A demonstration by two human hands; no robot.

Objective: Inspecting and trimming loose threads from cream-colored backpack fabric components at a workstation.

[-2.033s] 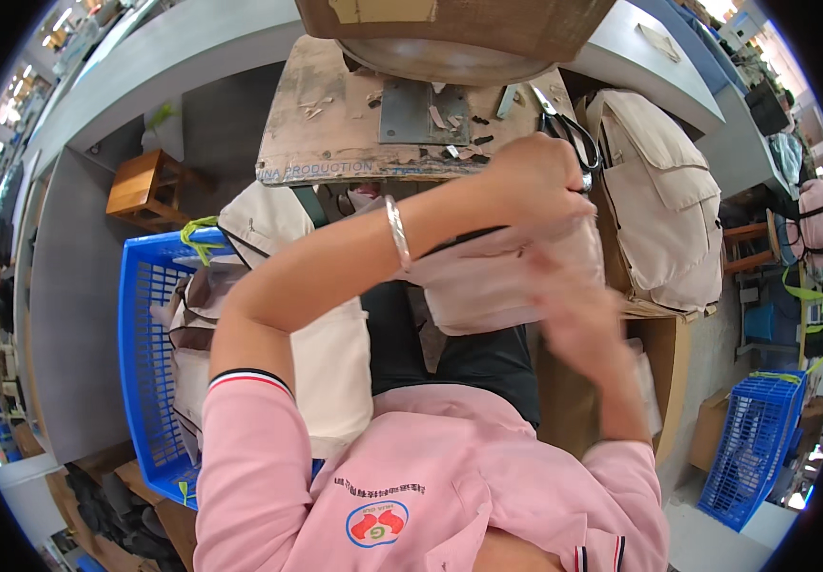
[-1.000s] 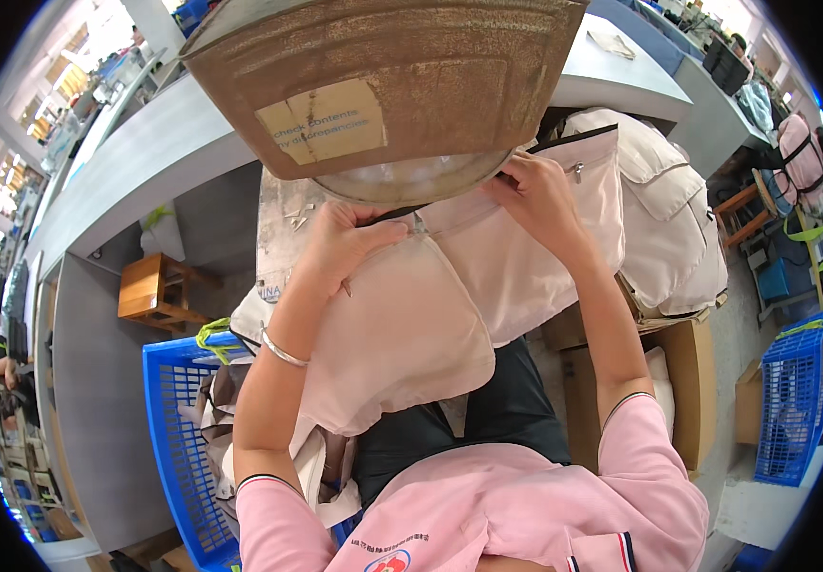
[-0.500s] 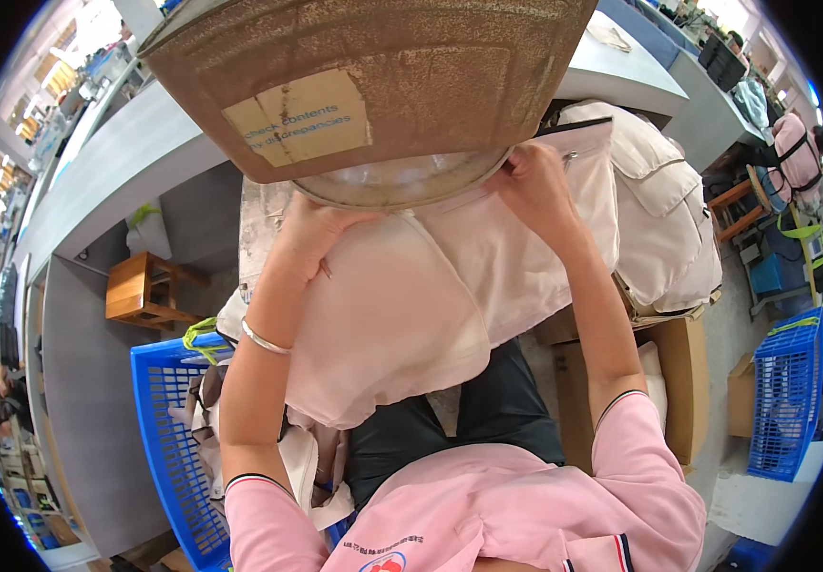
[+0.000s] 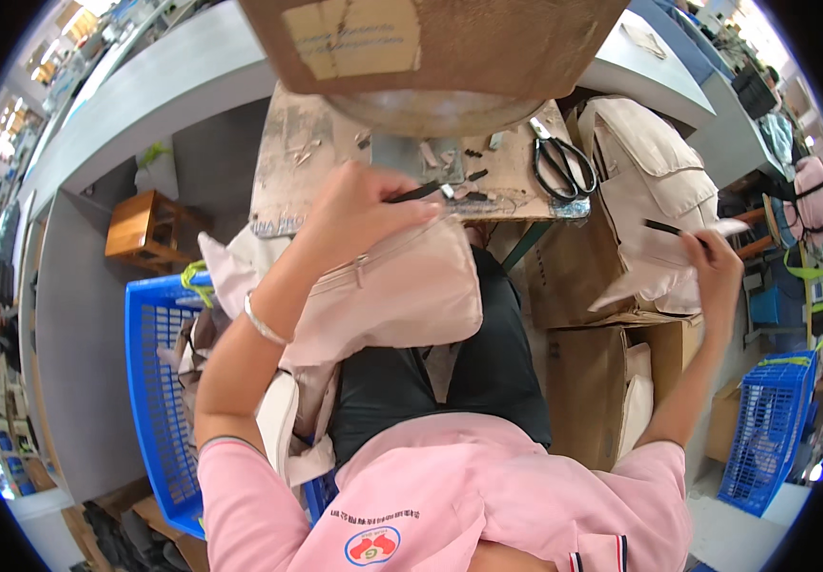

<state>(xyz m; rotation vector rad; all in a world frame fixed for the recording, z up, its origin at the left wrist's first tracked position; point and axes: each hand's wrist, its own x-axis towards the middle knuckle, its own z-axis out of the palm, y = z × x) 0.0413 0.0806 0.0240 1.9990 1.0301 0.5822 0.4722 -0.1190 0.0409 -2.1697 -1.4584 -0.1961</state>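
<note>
The person's left hand (image 4: 364, 208) is closed on the dark-trimmed upper edge of a cream fabric piece (image 4: 397, 310), which hangs between the table (image 4: 283, 181) and the lap, a zipper running across it. The right hand (image 4: 714, 259), well apart and out to the right, pinches a second cream piece (image 4: 655, 272) with a black strip; its grip is slightly blurred, so the exact finger placement is hard to tell. Black-handled scissors (image 4: 547, 135) lie at the table's right side. A cream bag (image 4: 655, 167) is behind the second piece; a blue basket (image 4: 133, 329) is at left.
</note>
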